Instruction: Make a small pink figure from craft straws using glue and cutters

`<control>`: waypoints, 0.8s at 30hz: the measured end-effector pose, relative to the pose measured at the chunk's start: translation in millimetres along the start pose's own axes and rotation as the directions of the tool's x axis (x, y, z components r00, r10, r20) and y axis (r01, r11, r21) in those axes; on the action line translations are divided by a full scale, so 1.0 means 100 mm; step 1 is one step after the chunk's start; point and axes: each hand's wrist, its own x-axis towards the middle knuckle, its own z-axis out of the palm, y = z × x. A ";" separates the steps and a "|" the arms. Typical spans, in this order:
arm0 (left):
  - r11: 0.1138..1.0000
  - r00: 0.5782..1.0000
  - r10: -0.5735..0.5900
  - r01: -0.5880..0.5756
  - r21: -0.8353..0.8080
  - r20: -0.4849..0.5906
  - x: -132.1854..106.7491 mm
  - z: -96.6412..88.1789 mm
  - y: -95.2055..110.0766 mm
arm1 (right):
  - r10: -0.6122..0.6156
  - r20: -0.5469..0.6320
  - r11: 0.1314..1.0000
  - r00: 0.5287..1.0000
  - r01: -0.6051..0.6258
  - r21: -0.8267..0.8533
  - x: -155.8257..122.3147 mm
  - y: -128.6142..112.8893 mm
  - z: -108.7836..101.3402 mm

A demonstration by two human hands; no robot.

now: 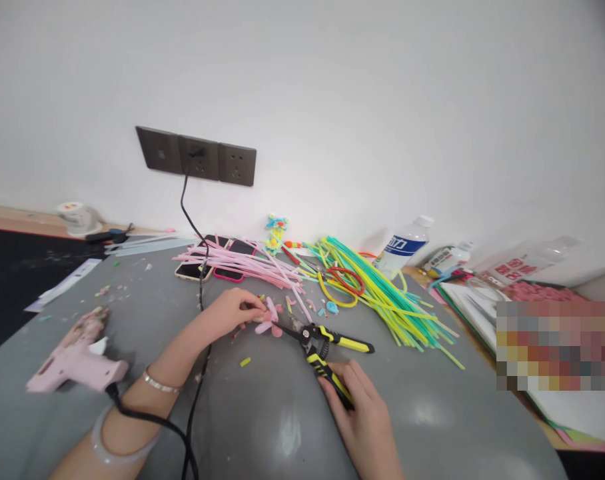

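Observation:
My left hand [235, 310] pinches a small pink petalled piece [266, 327], which looks like a flower made of fuzzy strips. My right hand [362, 403] is wrapped round the lower handle of a pair of black-and-yellow pliers [330, 373]. Their handles are spread apart, with a spring between them. The dark tip of the pliers points left and reaches the pink petals; whether it grips them I cannot tell. Behind the hands lie a bundle of pink pipe cleaners [247, 265] and a bundle of yellow and green pipe cleaners [382, 293].
A pink glue gun [77, 363] rests at the left, its black cord passing under my left forearm. Another cord hangs from the wall socket [197, 157] onto the grey table [282, 427]. Phones [229, 273], a clear bottle [407, 241] and papers [470, 313] stand or lie around.

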 end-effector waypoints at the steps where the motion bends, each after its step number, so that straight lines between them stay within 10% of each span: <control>1: 1.000 1.000 0.000 0.000 -0.001 -0.001 0.00 0.00 0.00 | -0.004 0.004 1.000 1.000 0.004 -0.003 0.00 0.00 0.00; 24: 0.999 1.000 -0.003 0.003 0.048 0.001 -0.01 0.00 0.04 | 0.000 0.008 1.000 1.000 0.000 -0.022 0.01 0.02 0.03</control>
